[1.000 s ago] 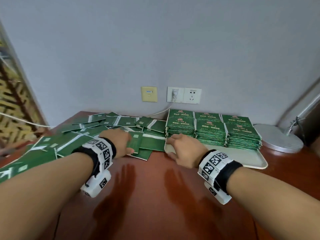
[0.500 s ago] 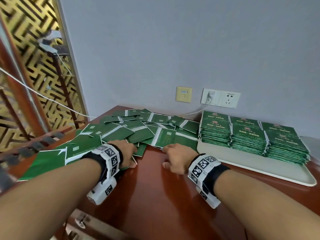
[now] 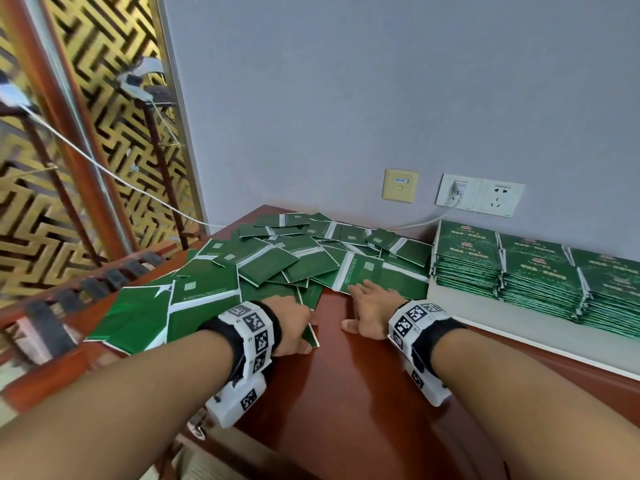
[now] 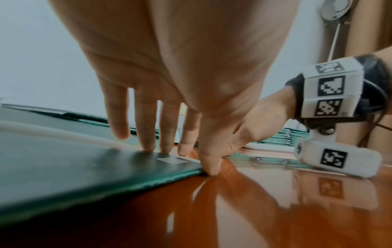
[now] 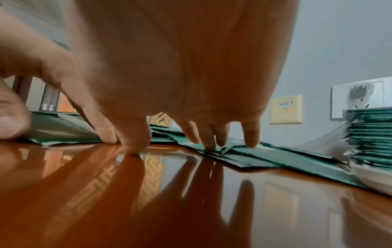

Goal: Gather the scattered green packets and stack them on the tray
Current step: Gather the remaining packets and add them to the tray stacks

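The scattered green packets [image 3: 277, 261] are lying in an overlapping heap across the far left part of the wooden table [image 3: 346, 393], reaching from the table's left edge to the wall and ending just beside the tray [image 3: 485, 317]. The nearest packet [image 4: 84, 167] is sitting at the heap's front edge, and the left hand [image 3: 291, 320] is pressing straight fingers [image 4: 146, 134] onto it, thumb tip touching its corner and the table. The right hand [image 3: 372, 306] is resting extended fingers [image 5: 250, 134] on another packet [image 3: 363, 275] near the tray's left rim, thumb down on bare wood; neither hand is grasping anything. Neat packet stacks [image 3: 540, 275] are filling the back of the white tray, leaving its front strip bare (the gold print on their tops is too blurred to read). Open polished wood is stretching between the hands and toward the near edge. Small pale labels on the loose packets are illegible. Two wall plates [image 3: 479, 194] are sitting above the table.
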A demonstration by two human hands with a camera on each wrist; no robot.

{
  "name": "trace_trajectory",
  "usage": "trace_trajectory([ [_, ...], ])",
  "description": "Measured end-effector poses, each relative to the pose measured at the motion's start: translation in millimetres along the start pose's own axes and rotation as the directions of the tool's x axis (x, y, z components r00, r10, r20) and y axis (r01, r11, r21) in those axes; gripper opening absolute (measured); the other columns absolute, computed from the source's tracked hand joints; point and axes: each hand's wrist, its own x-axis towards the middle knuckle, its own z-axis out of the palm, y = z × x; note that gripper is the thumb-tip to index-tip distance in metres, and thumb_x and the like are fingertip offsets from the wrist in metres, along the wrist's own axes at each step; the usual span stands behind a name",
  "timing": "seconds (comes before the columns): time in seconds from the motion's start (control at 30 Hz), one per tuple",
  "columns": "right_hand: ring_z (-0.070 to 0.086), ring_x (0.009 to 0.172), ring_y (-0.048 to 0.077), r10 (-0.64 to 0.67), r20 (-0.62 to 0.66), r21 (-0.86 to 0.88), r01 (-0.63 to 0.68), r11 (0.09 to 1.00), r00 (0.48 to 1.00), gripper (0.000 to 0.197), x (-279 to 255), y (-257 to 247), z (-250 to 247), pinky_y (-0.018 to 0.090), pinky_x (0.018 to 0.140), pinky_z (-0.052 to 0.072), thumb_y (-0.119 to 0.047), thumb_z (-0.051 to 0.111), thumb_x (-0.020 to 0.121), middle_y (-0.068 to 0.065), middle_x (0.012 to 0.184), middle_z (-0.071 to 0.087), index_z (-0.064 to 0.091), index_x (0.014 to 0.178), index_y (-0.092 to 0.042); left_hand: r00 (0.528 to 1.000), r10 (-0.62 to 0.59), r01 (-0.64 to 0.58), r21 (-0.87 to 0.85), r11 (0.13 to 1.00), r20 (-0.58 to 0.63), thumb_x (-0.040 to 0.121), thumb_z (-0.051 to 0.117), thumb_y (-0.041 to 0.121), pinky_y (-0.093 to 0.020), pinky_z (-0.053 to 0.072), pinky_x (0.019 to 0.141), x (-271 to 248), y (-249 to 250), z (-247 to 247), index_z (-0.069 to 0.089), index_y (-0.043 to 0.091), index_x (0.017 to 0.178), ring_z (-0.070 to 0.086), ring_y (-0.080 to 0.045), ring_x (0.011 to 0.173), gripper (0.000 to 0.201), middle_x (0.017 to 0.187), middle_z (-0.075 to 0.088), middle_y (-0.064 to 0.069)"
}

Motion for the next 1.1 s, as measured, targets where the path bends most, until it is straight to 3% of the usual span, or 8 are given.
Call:
trace_trajectory([
  [0.07, 0.032, 0.145, 0.028, -0.003, -0.017, -0.027, 0.002, 1.000, 1.000, 0.079, 0.3, -1.3, -0.5, 0.054, 0.118, 0.022, -0.062, 0.048, 0.094, 0.008, 0.154, 0.039, 0.026, 0.153, -0.016, 1.000, 0.023, -0.023, -0.005, 1.000, -0.004, 0.090, 0.062, 0.047, -0.034, 0.052, 0.089, -0.4, 4.8, 1.3, 0.058, 0.028, 0.127, 0.064, -0.027, 0.104, 0.041, 0.110, 0.069, -0.003],
  [0.17, 0.060, 0.112, 0.030, -0.047, -0.077, -0.107, 0.038, 0.994, 0.996, 0.066, -5.5, -5.0, -12.4, 0.045, 0.101, 0.042, -0.060, 0.052, 0.093, 0.008, 0.113, 0.067, 0.043, 0.137, -0.013, 0.998, 0.053, -0.053, 0.018, 0.998, -0.016, 0.090, 0.059, 0.049, -0.034, 0.053, 0.086, 1.7, 13.5, 4.3, 0.061, 0.025, 0.124, 0.065, -0.027, 0.099, 0.042, 0.110, 0.069, -0.004],
  [0.27, 0.063, 0.092, 0.030, -0.011, -0.087, -0.090, 0.004, 0.996, 0.996, 0.050, -13.1, -9.6, -25.0, 0.034, 0.075, 0.050, -0.044, 0.059, 0.094, 0.012, 0.111, 0.065, 0.048, 0.130, -0.011, 0.992, 0.123, -0.124, -0.028, 0.992, -0.038, 0.092, 0.062, 0.042, -0.039, 0.051, 0.096, 6.0, 19.5, 6.1, 0.057, 0.032, 0.130, 0.062, -0.026, 0.109, 0.040, 0.121, 0.066, -0.002],
  [0.37, 0.062, 0.074, 0.021, 0.017, 0.008, -0.065, -0.016, 0.998, 1.000, 0.036, -17.0, -6.6, -22.4, 0.030, 0.066, 0.050, -0.039, 0.063, 0.094, 0.004, 0.087, 0.067, 0.061, 0.110, -0.007, 0.980, 0.172, -0.182, -0.103, 0.978, -0.105, 0.093, 0.066, 0.031, -0.040, 0.044, 0.106, 5.8, 22.7, 3.6, 0.053, 0.035, 0.137, 0.055, -0.022, 0.123, 0.047, 0.137, 0.057, 0.000],
  [0.47, 0.057, 0.063, 0.014, 0.027, 0.029, -0.063, -0.025, 0.998, 0.999, 0.032, -26.0, 0.3, -19.9, 0.027, 0.057, 0.044, -0.042, 0.066, 0.093, -0.002, 0.070, 0.059, 0.063, 0.093, -0.010, 0.985, 0.082, -0.098, -0.100, 0.990, -0.152, 0.093, 0.066, 0.032, -0.041, 0.044, 0.106, 2.0, 20.9, 0.7, 0.051, 0.029, 0.140, 0.051, -0.024, 0.124, 0.049, 0.136, 0.049, -0.001],
  [0.6, 0.058, 0.074, 0.021, 0.028, -0.013, -0.154, -0.030, 0.988, 1.000, 0.045, -46.9, 6.0, -20.9, 0.032, 0.068, 0.051, -0.056, 0.068, 0.086, -0.001, 0.078, 0.056, 0.057, 0.090, -0.012, 0.997, 0.018, -0.022, -0.044, 0.999, -0.076, 0.093, 0.062, 0.046, -0.043, 0.048, 0.101, -1.9, 19.1, 0.2, 0.058, 0.021, 0.131, 0.055, -0.024, 0.116, 0.045, 0.123, 0.056, -0.002],
  [0.87, 0.055, 0.084, 0.024, 0.130, -0.005, -0.136, -0.129, 0.982, 0.992, 0.046, -108.5, 46.8, -3.1, 0.032, 0.074, 0.045, -0.059, 0.062, 0.089, 0.002, 0.094, 0.058, 0.053, 0.102, -0.016, 0.954, 0.298, -0.301, -0.152, 0.942, -0.043, 0.096, 0.064, 0.018, -0.035, 0.044, 0.105, 11.9, 69.2, -10.3, 0.064, 0.036, 0.130, 0.059, -0.018, 0.116, 0.038, 0.137, 0.058, 0.007],
  [1.1, 0.068, 0.067, 0.014, 0.298, 0.181, 0.084, -0.317, 0.945, 0.937, 0.055, -182.8, 116.5, 15.4, 0.033, 0.081, 0.055, -0.060, 0.067, 0.084, 0.001, 0.067, 0.073, 0.072, 0.081, -0.006, 0.870, 0.493, -0.493, -0.045, 0.869, -0.021, 0.098, 0.059, 0.011, -0.028, 0.034, 0.108, 34.8, 138.9, -23.8, 0.054, 0.042, 0.138, 0.046, -0.018, 0.128, 0.051, 0.141, 0.048, 0.002],
])
